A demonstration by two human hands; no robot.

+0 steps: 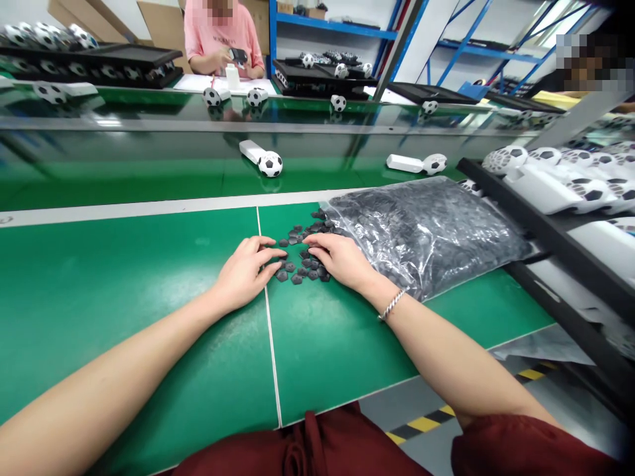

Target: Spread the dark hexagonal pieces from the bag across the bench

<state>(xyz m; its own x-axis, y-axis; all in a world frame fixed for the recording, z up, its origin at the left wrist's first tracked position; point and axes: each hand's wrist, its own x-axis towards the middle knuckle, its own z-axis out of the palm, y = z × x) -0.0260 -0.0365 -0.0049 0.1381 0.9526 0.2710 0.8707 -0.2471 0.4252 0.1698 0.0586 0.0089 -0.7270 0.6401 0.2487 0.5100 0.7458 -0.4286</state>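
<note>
Small black flat pieces (297,279), several of them roughly five-sided, lie loose on the green work surface between my hands. My left hand (245,272) rests at the left edge of this scatter, fingers apart and fingertips at the nearest pieces. From the other side, my right hand (342,261) reaches over the pieces with bent fingers, thumb and forefinger slightly apart. Its palm hides part of the pile. No piece shows clearly gripped in either hand. Right beside my right hand lies a large clear plastic bag (431,231) filled with the same black pieces, which spill from its left end.
White handles with football-patterned heads (270,164) lie on the green conveyor (149,165) ahead. A black tray rack (560,238) with more such items stands at right. Across the line sits a person in a pink shirt (223,36), near stacked black trays (322,76).
</note>
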